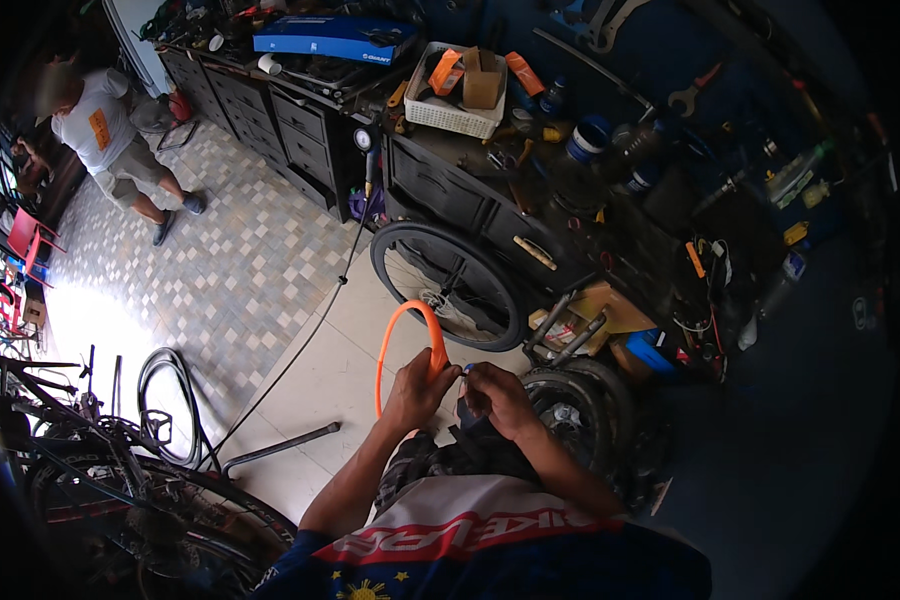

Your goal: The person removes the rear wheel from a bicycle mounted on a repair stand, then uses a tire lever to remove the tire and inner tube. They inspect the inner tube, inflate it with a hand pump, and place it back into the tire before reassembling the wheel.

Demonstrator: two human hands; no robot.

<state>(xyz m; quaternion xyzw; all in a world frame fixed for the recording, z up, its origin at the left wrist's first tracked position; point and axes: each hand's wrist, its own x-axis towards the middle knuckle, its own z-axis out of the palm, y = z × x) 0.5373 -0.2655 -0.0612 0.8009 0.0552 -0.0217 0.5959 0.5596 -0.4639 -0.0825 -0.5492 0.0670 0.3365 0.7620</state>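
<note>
A bright orange inner tube (435,335), thin and smooth, arches up in a loop from my left hand (415,392). The fingers of that hand are closed round it, and the tube's other side hangs down behind the hand. Just to the right, my right hand (500,400) has its fingertips pinched together, close to the left thumb. A small dark piece, perhaps the valve, shows between the two hands, too small to make out well. Beyond them a bicycle wheel (515,310) with a black tyre leans against the workbench drawers.
An air hose with a gauge (363,140) hangs by the cluttered workbench (435,185). A white basket (455,117) holds boxes. Bicycles (130,470) and a coiled black hose (142,385) are at left. More tyres (605,400) stand at my right. Another person (105,125) stands far left.
</note>
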